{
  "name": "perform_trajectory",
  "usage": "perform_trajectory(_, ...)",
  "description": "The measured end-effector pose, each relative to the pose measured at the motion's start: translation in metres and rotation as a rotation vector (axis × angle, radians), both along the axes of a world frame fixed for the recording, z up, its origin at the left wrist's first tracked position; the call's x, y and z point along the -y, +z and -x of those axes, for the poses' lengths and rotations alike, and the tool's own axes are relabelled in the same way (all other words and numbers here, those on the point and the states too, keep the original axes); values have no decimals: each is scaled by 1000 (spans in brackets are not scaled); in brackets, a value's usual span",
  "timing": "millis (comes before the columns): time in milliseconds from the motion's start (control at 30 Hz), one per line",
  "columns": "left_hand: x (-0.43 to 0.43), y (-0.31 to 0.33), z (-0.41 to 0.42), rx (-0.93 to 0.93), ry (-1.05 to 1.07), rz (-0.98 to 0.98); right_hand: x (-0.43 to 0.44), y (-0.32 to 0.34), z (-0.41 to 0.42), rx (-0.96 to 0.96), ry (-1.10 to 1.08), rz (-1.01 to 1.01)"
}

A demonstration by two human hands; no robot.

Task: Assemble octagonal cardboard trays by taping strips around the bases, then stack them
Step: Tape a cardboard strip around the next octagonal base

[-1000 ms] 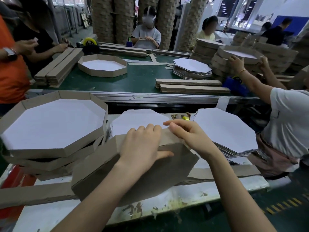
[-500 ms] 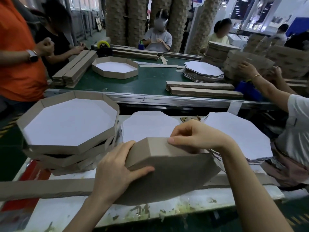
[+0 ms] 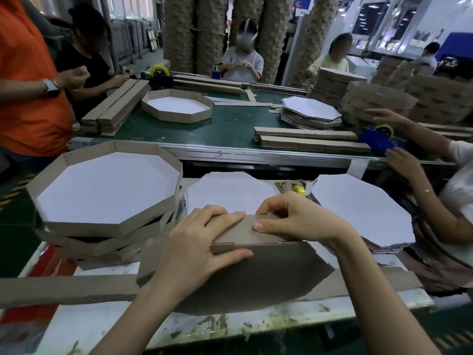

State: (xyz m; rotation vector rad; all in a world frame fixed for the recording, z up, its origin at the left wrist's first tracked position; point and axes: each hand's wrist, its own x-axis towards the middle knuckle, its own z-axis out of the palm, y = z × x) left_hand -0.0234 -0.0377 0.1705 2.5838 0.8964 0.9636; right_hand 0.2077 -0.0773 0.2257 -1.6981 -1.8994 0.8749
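A brown octagonal tray (image 3: 258, 275) stands tilted on the white bench with its underside toward me. A cardboard strip (image 3: 248, 230) wraps its upper edge. My left hand (image 3: 197, 248) grips that edge, fingers over the top and thumb on the underside. My right hand (image 3: 294, 217) pinches the strip's end right beside it. A stack of finished trays (image 3: 102, 190) sits at the left. Loose white octagonal bases lie behind my hands (image 3: 230, 193) and in a pile at the right (image 3: 358, 208). A yellow tape roll (image 3: 298, 190) peeks out behind my right hand.
A long flat strip (image 3: 64, 289) lies along the bench at the left. Beyond runs a green conveyor (image 3: 230, 129) carrying a tray (image 3: 176, 105), strip bundles (image 3: 307, 140) and bases. Other workers stand at the left, far side and right; a neighbour's arm (image 3: 419, 180) reaches in at right.
My left hand slid from the tray's left side up onto its top edge beside the right hand. The tray was turned so a flat side faces up. The camera shifted slightly.
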Motion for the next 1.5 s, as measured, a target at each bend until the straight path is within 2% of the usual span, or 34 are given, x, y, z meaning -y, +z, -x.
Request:
perform_trajectory(467, 2, -5, -2, 31, -14, -63, 11, 2, -2, -58, -70, -39)
perform_trajectory(933, 1, -6, 0, 57, -40, 20, 19, 1, 3, 7, -50, -19)
perform_trajectory(1100, 0, 0, -1, 41, -126, 37, 19, -3, 2, -1, -79, -24)
perform_trajectory(1500, 3, -3, -6, 48, -88, 28, 8, -1, -2, 44, -29, -76)
